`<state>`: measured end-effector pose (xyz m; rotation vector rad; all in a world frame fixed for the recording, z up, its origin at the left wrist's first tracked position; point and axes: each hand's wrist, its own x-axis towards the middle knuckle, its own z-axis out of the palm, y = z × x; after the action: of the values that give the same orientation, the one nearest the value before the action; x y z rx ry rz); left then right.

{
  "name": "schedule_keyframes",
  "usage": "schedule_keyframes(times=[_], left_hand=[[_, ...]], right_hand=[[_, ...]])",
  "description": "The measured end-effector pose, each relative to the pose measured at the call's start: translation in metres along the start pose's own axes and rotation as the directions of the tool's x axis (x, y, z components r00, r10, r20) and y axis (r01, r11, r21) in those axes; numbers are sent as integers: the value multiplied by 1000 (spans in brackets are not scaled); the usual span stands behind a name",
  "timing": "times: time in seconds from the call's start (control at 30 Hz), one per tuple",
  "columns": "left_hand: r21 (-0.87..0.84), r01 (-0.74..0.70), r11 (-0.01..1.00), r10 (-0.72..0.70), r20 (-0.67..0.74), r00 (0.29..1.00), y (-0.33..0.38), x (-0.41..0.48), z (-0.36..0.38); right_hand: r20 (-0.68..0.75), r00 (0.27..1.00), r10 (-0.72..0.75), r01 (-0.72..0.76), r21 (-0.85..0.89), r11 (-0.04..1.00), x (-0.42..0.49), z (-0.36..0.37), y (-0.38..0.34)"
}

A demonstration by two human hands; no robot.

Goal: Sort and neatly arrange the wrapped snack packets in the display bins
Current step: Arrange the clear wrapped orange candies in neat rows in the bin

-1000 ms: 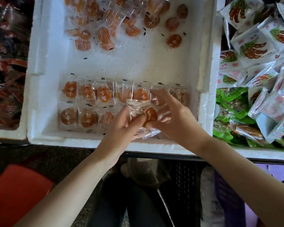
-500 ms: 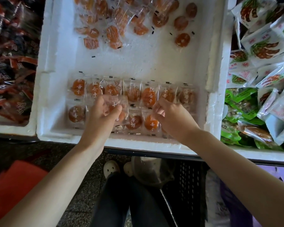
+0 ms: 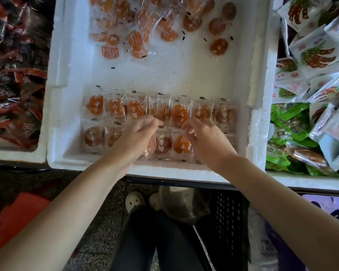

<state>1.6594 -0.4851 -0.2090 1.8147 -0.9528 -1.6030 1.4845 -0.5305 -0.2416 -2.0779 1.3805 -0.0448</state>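
Note:
A white foam bin (image 3: 164,171) holds clear-wrapped orange apricot packets. Two tidy rows lie at its near end: the back row (image 3: 159,110) spans the width, and the front row (image 3: 91,136) is partly hidden under my hands. A loose pile of the same packets (image 3: 137,26) lies at the far end. My left hand (image 3: 133,139) hovers over the middle of the front row with fingers curled round a clear packet. My right hand (image 3: 205,143) pinches the top edge of a front-row packet (image 3: 181,145).
A bin of dark red packets (image 3: 14,85) adjoins on the left. On the right, a bin holds white printed packets (image 3: 317,55) and green ones (image 3: 288,122). Below the bins stand a black crate (image 3: 227,212), a red object (image 3: 16,218) and my legs.
Both hands came down from holding packets above the bin to the front row. That row has gained packets, and the hands have parted slightly and shifted right along it.

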Motion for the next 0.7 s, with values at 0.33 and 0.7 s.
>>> schedule_keyframes(times=[0.33, 0.7], left_hand=[[284, -217, 934, 224, 9, 975, 10, 22, -3], [554, -407, 726, 342, 221, 913, -9, 44, -3]], right_hand=[[-73, 996, -41, 38, -40, 998, 0, -5, 7], [-144, 985, -91, 70, -146, 987, 6, -2, 10]])
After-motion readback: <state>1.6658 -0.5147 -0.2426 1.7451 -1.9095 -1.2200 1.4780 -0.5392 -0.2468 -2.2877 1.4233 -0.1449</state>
